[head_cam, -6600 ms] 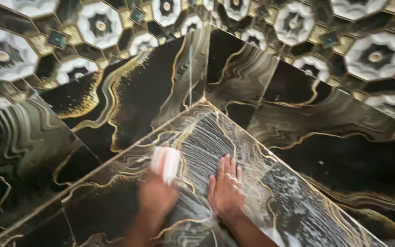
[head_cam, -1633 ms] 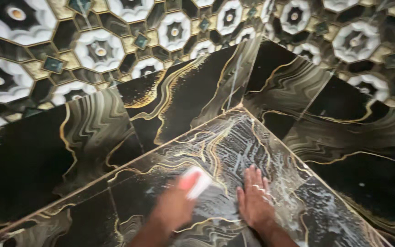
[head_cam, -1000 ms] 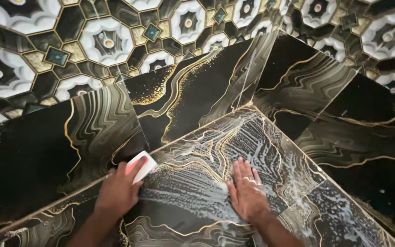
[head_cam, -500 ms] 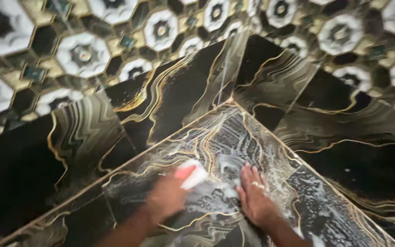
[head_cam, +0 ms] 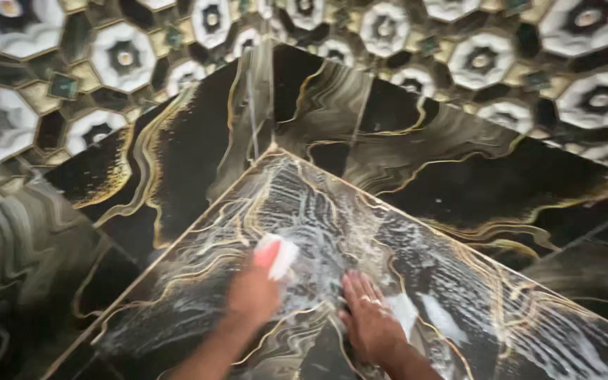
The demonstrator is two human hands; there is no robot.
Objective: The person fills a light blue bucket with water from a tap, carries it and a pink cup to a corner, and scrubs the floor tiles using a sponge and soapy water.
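My left hand (head_cam: 253,294) is closed around a white sponge (head_cam: 278,254) with a pink edge, pressing it onto the black, gold-veined floor tile (head_cam: 318,211). Just right of the sponge, my right hand (head_cam: 369,320) lies open and flat on the same tile, a ring (head_cam: 366,298) on 1 finger. White suds (head_cam: 406,309) streak the tile around both hands. Beyond the sponge, 2 dark marbled walls (head_cam: 198,148) meet in a corner.

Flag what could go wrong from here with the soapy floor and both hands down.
The right hand rests flat on the floor tile, which is streaked with white suds; it could slip. The left hand grips the white sponge wet, so it might slide free.
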